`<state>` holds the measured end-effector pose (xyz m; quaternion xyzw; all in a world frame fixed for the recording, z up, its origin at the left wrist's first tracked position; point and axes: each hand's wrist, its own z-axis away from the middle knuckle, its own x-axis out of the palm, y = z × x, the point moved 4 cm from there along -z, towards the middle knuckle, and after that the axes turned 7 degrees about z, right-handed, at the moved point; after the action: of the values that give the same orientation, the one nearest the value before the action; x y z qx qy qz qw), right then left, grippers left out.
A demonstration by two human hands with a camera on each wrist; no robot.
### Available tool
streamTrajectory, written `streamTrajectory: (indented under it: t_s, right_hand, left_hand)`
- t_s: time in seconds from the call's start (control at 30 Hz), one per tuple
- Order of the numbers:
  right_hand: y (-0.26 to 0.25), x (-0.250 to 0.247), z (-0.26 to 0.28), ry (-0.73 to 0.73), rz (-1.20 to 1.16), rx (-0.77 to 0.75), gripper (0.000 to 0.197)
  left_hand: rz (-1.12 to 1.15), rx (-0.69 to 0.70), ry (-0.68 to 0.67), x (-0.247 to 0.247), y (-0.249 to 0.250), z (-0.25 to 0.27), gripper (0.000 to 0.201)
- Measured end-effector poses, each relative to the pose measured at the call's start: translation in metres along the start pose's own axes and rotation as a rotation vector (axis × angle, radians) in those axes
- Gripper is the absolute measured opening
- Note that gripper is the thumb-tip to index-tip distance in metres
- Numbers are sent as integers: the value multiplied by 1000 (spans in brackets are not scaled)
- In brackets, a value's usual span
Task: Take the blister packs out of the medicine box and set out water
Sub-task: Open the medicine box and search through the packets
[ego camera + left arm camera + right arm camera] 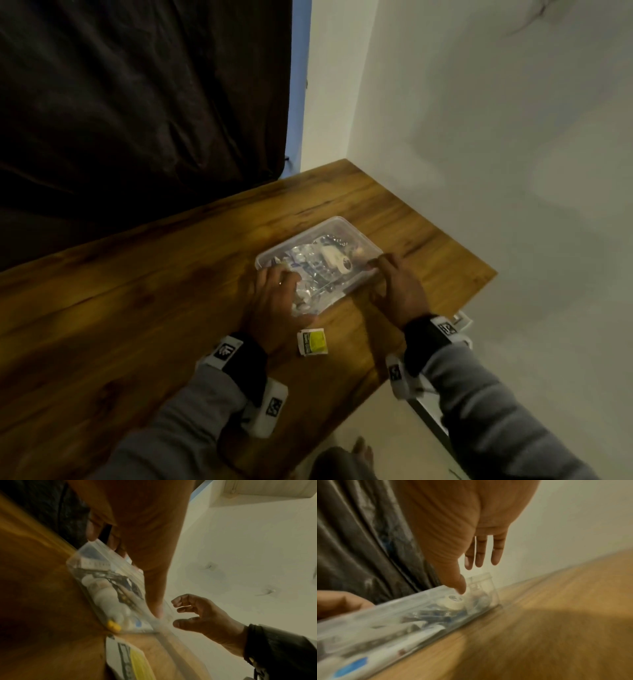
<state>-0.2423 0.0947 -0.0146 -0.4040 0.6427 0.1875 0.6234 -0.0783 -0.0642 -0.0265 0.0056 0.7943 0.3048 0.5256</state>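
Note:
A clear plastic medicine box [342, 230] lies on the wooden table [137, 308], packed with silvery blister packs [310, 269] and a white tape roll [337, 263]. My left hand [274, 296] grips the box's near-left end: its thumb [157, 608] is on one corner and its fingers [92, 534] on the other. My right hand [394, 284] is at the near-right side with its thumb [460, 586] touching the top of the box [402, 615] and its fingers [478, 558] straight above it. No water is in view.
A small white and yellow sachet [313, 342] lies on the table between my wrists, just in front of the box. A dark cloth [137, 102] hangs behind the table and a white wall [479, 137] stands to the right. The table's right edge [445, 325] is close to my right wrist.

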Motion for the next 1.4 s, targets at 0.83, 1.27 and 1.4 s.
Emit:
streamTrajectory:
  t_s: [0.83, 1.27, 1.4]
  right_hand:
    - [-99, 24, -39, -148, 433, -487, 53]
    - [-155, 55, -45, -209, 646, -705, 38]
    - [-165, 47, -31, -400, 713, -676, 55]
  left_hand:
    - [956, -78, -172, 30, -78, -48, 134]
    - [928, -83, -66, 15, -73, -45, 69]
    - [852, 40, -75, -3, -60, -45, 39]
